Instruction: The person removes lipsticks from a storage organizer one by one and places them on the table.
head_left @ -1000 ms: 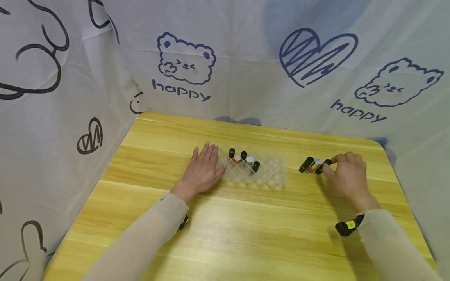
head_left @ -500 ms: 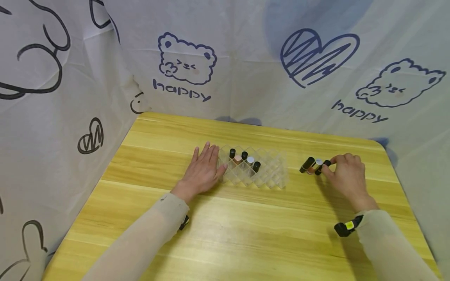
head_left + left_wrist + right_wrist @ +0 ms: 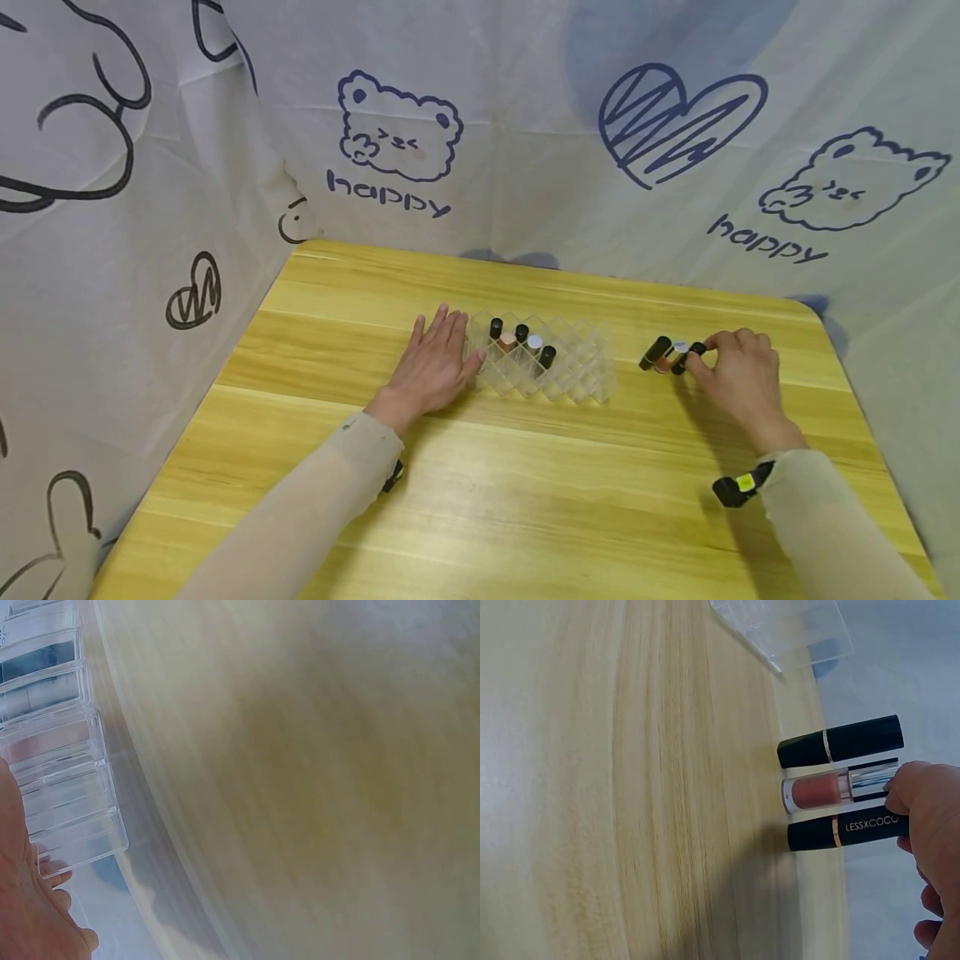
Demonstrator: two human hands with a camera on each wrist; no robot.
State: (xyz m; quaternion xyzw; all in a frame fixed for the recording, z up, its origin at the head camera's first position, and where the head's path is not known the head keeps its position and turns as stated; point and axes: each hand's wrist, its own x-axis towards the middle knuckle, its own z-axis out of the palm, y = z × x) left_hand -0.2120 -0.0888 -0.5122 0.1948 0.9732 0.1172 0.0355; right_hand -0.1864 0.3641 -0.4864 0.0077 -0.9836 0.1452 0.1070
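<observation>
From the head view, my left grip (image 3: 435, 358) lies flat, fingers straight, at the left end of the clear slotted case (image 3: 585, 367). The case sits in the middle of the worktop (image 3: 465, 500) with five capped tubes (image 3: 522, 333) in it; its right-hand slots look unfilled. Farther right, my right grip (image 3: 742, 371) pinches the rightmost black tube (image 3: 680, 363) between thumb and fingertips. Against a second ago, that tube's cap has shifted slightly left; over the last half second I see next to no motion. I judge the hold is made but the tube not yet taken from its spot.

From the left wrist, my fingertips show round the case's end, clasping nothing; I think they steady it.

From the right wrist, the pinch is closed on the cap, lettered LESSXCOCO. A clear tube (image 3: 816, 790) with reddish contents stands just left, then another black tube (image 3: 841, 744). I cannot tell whether a fingertip also touches the clear one.
</observation>
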